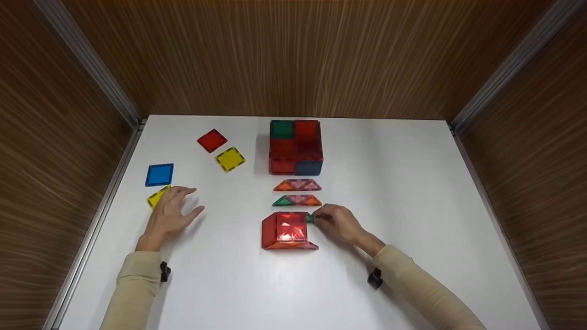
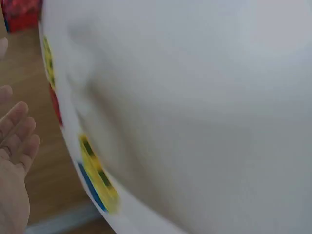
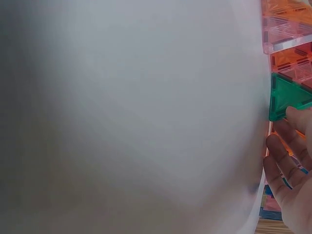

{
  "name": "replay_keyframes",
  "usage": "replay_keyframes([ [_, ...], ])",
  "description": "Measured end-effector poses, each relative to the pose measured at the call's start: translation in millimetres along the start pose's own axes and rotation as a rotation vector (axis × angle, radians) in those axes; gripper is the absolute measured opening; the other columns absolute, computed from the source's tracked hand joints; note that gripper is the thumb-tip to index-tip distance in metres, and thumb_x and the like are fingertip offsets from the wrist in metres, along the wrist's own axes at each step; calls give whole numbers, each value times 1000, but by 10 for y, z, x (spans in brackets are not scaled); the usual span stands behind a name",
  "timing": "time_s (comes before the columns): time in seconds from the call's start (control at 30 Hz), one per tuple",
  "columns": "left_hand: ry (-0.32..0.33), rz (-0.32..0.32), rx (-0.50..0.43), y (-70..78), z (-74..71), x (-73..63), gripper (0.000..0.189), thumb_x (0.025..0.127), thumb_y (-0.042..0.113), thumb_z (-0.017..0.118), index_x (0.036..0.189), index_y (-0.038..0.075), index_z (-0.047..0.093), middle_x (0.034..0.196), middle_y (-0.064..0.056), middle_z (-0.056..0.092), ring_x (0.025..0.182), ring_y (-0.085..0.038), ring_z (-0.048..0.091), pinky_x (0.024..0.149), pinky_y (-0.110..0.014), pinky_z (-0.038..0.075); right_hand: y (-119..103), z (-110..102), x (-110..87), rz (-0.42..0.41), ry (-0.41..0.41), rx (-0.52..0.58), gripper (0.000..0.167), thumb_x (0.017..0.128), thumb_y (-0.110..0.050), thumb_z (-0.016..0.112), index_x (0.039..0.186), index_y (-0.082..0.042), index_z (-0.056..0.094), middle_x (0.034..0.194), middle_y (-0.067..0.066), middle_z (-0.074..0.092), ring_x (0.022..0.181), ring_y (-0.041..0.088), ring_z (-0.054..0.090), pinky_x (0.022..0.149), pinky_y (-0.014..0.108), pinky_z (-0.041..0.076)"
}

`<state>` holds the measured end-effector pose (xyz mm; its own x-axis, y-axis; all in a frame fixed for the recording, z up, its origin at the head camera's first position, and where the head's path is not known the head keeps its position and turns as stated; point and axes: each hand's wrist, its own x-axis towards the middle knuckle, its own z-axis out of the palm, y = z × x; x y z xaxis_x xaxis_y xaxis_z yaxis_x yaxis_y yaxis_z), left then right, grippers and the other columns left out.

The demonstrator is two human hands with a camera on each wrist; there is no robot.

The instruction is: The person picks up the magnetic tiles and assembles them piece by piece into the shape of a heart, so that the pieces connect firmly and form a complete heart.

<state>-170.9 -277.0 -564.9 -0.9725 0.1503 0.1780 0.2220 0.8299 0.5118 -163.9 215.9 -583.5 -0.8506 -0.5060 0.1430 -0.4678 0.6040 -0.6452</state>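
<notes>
My right hand (image 1: 340,224) pinches a green triangular magnetic tile (image 3: 286,97) between thumb and fingers, at the right side of a small red tile build (image 1: 291,225). That build has a sloped red left side and an orange and pink strip along its front. My left hand (image 1: 168,213) hovers over a yellow square tile (image 1: 155,198), its fingers spread and nothing held; in the left wrist view its fingers (image 2: 19,126) look straight. Part of the yellow tile is hidden by that hand.
Two flat trapezoid strips of triangles, one orange and pink (image 1: 297,185), one green, pink and orange (image 1: 297,200), lie behind the build. Beyond them stands a larger tile cube (image 1: 296,149). Blue (image 1: 159,174), red (image 1: 212,140) and yellow (image 1: 230,159) squares lie at left.
</notes>
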Motion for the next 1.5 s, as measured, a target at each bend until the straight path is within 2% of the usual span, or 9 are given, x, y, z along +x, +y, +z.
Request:
replay_keyframes([
  [0.13, -6, -108, 48, -321, -125, -105, 64, 95, 39, 76, 145, 5, 58, 144, -26, 54, 132, -46, 48, 113, -65, 41, -2, 0, 0, 4, -4, 1, 16, 97, -7, 74, 111, -10, 80, 103, 5, 79, 95, 18, 74, 84, 35, 61],
  [0.3, -50, -219, 67, -579, -201, -180, 75, 95, 42, 73, 153, 1, 47, 150, -31, 42, 131, -49, 41, 112, -67, 34, -4, 2, -5, 9, -11, -1, 16, 97, -7, 74, 112, -10, 79, 104, 5, 79, 95, 18, 74, 85, 35, 62],
  [0.43, -117, -270, 63, -661, -225, -174, 83, 96, 48, 70, 157, -1, 41, 155, -34, 35, 134, -51, 38, 116, -70, 33, -4, 0, -8, 10, -5, -4, 16, 97, -7, 74, 112, -10, 79, 104, 5, 79, 95, 19, 74, 85, 35, 62],
  [0.53, -148, -292, 65, -675, -247, -169, 82, 97, 49, 68, 156, -1, 42, 155, -35, 35, 132, -51, 39, 115, -70, 36, -3, 2, -7, 5, -8, -2, 15, 98, -8, 73, 111, -10, 79, 104, 6, 79, 95, 19, 74, 85, 35, 62],
  [0.73, -141, -292, 59, -640, -271, -207, 67, 99, 42, 67, 148, -2, 53, 149, -33, 42, 128, -49, 43, 114, -68, 41, -2, 6, -2, 8, -8, 0, 16, 97, -8, 74, 112, -11, 79, 104, 5, 79, 94, 17, 74, 85, 34, 62],
  [0.87, -120, -271, 37, -541, -227, -211, 62, 96, 41, 72, 140, -2, 62, 143, -30, 48, 125, -46, 46, 111, -65, 43, -4, 5, 1, 20, -11, 2, 16, 97, -8, 74, 112, -10, 80, 104, 4, 79, 95, 17, 74, 86, 34, 61],
  [1.03, -88, -194, -1, -295, -88, -153, 59, 92, 39, 79, 133, -3, 68, 137, -23, 55, 126, -42, 49, 112, -62, 44, -13, 1, -3, 29, -7, -1, 16, 96, -7, 74, 111, -9, 80, 103, 5, 79, 95, 17, 73, 86, 35, 61],
  [1.23, -90, -103, -68, 148, 108, -12, 56, 87, 35, 84, 131, 2, 71, 137, -17, 58, 128, -35, 51, 114, -56, 48, -13, -2, 0, 43, -20, -12, 17, 97, -7, 74, 112, -9, 80, 105, 6, 79, 95, 17, 73, 86, 36, 62],
  [1.5, -51, 125, -109, 770, 325, 164, 50, 81, 33, 89, 124, 9, 77, 132, -13, 65, 124, -31, 57, 110, -49, 54, -6, -9, 2, 23, -17, -10, 17, 97, -9, 75, 113, -11, 80, 105, 5, 79, 96, 17, 73, 87, 37, 61],
])
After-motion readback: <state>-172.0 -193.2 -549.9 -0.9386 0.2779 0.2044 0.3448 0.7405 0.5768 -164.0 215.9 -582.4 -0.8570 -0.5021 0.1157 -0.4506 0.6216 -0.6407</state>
